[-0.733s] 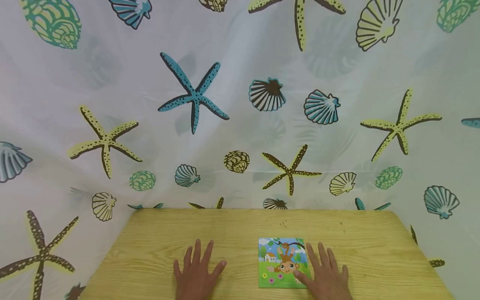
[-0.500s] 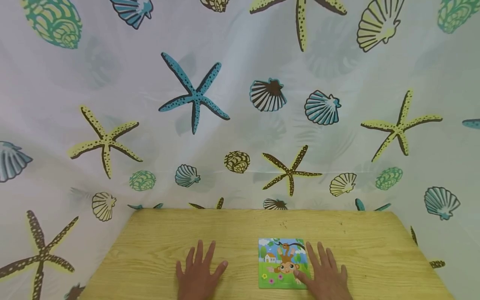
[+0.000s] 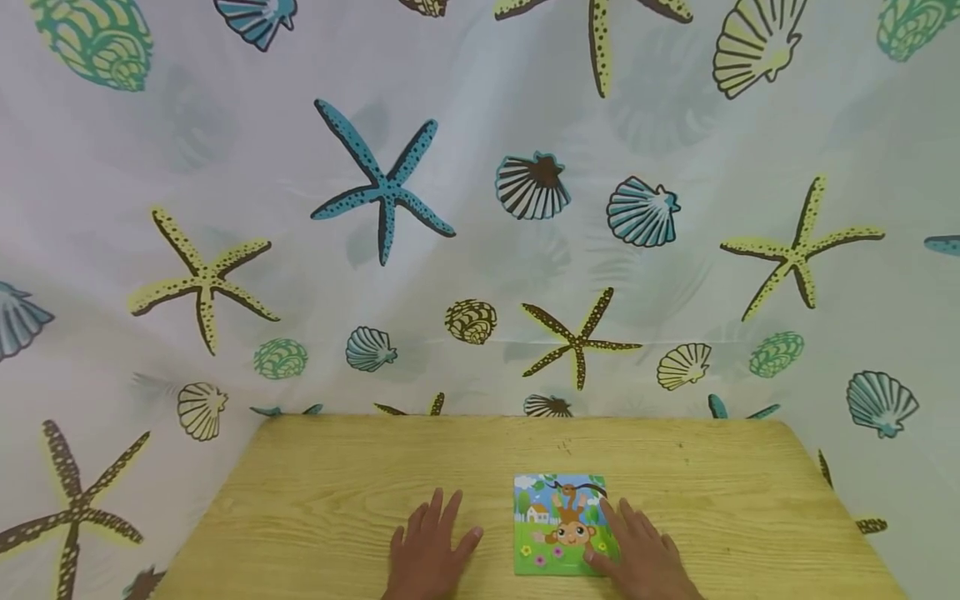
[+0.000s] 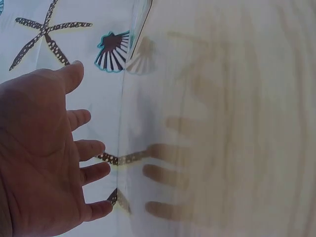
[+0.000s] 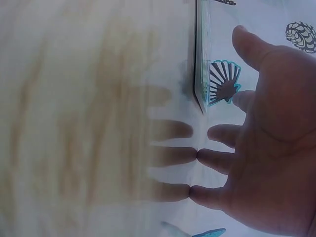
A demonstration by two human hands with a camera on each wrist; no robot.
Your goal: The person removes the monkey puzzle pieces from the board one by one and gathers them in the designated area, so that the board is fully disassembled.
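A thin square picture board (image 3: pixel 558 521), printed with a monkey hanging from a branch, lies flat on the wooden table. To its left, my left hand (image 3: pixel 429 552) is held with fingers spread, apart from the board. In the left wrist view that hand (image 4: pixel 42 153) has its palm facing the table side, fingertips away from their reflections. My right hand (image 3: pixel 643 557) overlaps the board's right edge in the head view, with its thumb over the lower right corner. The right wrist view shows the board's edge (image 5: pixel 199 64) beside the hand (image 5: pixel 276 133), whose lower fingertips meet their reflections on the tabletop.
The glossy light-wood table (image 3: pixel 337 467) runs back to a white curtain (image 3: pixel 465 250) printed with starfish and shells, which also hangs along both sides.
My left hand has moved right, closer to the board. My right hand has shifted slightly left over its edge. The board stays put; the head view has shifted a little.
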